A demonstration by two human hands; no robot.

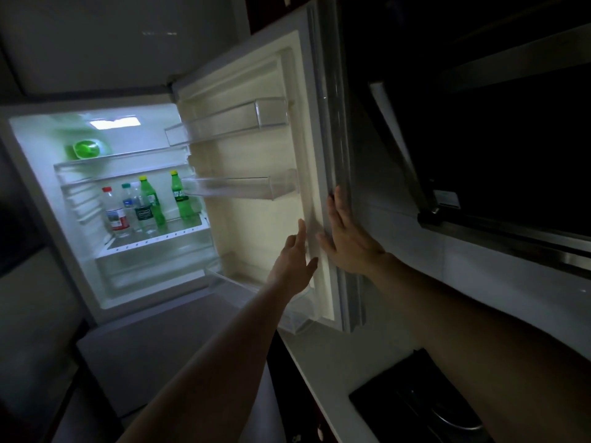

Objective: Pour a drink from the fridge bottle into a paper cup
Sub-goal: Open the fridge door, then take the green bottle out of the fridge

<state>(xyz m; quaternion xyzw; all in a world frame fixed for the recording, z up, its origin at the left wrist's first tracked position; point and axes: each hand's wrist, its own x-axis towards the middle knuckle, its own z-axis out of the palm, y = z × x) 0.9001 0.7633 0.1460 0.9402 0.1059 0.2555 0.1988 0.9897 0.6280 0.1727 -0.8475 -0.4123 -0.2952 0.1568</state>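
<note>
Dim kitchen light framed the fridge door, braced wide by a flat, spread right hand, as the empty, open-fingered left hand reached toward bottles shelved inside.

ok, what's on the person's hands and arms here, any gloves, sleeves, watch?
Nothing worn that shows. The left hand and right hand are bare, without gloves, and both forearms are bare up to the picture's edge. No watch, ring or band is visible, though the light is dim.
</note>
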